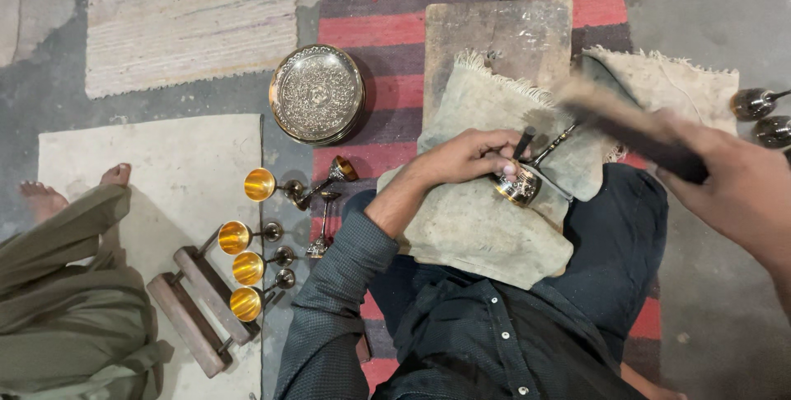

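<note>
Metal goblet [524,183] lies on padded cloth [478,227] over lap, left hand [470,157] pinning it with a punch [524,143]; rigid, slick, best held by bowl. Right hand [741,186] clenched round blurred hammer [626,120]. Beyond, wooden board [494,33].

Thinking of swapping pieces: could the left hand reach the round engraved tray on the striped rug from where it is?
Probably yes. The engraved tray lies uncovered, with bare rug between it and the left hand. But that hand is pressing a punch onto the goblet, so it isn't free.
</note>
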`<state>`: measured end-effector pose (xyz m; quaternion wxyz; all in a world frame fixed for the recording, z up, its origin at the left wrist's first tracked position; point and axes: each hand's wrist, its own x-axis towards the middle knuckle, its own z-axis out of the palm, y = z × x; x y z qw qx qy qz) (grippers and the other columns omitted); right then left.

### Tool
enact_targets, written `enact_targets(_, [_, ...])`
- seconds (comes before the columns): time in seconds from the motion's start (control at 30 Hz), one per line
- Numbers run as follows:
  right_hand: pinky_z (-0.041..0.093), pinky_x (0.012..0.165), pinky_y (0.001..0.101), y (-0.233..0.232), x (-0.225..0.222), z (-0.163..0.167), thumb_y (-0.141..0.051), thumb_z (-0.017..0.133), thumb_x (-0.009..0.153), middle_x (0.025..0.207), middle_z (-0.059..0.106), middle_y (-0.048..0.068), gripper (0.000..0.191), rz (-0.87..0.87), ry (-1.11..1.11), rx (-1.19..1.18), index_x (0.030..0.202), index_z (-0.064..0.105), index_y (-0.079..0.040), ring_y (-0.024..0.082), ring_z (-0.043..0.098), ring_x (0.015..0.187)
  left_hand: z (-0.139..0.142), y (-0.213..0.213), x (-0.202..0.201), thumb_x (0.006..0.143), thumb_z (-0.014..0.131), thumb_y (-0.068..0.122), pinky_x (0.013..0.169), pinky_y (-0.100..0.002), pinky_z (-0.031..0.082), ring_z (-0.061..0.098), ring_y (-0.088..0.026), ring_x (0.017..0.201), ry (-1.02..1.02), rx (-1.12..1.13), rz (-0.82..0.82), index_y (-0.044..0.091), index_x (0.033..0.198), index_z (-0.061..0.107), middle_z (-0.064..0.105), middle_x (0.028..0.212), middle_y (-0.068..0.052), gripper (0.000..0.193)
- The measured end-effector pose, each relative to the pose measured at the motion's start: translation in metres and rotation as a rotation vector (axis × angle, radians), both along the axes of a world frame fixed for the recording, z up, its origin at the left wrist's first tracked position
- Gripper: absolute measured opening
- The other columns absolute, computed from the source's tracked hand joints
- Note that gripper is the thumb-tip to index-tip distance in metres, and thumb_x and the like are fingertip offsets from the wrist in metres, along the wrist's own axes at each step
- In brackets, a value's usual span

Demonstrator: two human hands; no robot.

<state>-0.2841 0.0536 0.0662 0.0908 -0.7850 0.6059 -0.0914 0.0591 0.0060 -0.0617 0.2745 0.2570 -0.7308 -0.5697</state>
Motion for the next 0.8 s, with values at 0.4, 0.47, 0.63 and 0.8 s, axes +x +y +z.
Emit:
enact_targets(0.4, [0.059,0.079,0.0381,0.011,0.011,0.008,-0.026,0.077,0.085,0.111,0.076,0.006,0.065,0.003,0.352,0.068,0.149,0.061,-0.026,0.027,0.074,0.097,0.002,0.002,0.002,0.100,0.077,0.024,0.082,-0.030,0.054,0.064,-0.012,0.093,-0.069,-0.009,0.104,0.006,0.118,0.065,0.066,0.094,0.000,0.028])
enact_targets(0.47, [0.057,0.086,0.0410,0.008,0.012,-0.005,-0.028,0.080,0.086,0.120,0.073,0.010,0.068,0.047,0.123,-0.056,0.150,0.059,-0.020,0.030,0.072,0.103,0.013,0.004,0.004,0.099,0.072,0.026,0.083,-0.030,0.055,0.068,-0.012,0.092,0.025,0.055,0.219,0.008,0.123,0.064,0.072,0.100,0.002,0.031])
enact_targets(0.63, [0.054,0.096,0.0352,-0.027,0.028,-0.081,-0.025,0.082,0.092,0.130,0.063,0.018,0.073,0.079,-0.718,-0.014,0.152,0.050,-0.001,0.025,0.065,0.113,0.044,0.024,0.010,0.099,0.071,0.027,0.086,-0.030,0.057,0.071,-0.013,0.095,0.127,0.153,0.326,0.008,0.126,0.062,0.074,0.103,-0.002,0.034])
enact_targets(0.8, [0.053,0.104,0.0338,-0.043,0.057,-0.118,-0.016,0.082,0.102,0.119,0.064,0.018,0.049,0.003,-0.898,-0.187,0.137,0.052,0.000,0.021,0.064,0.110,0.061,0.047,0.009,0.100,0.072,0.025,0.083,-0.030,0.057,0.067,-0.011,0.093,0.051,0.125,0.280,0.007,0.129,0.062,0.074,0.104,-0.002,0.036])
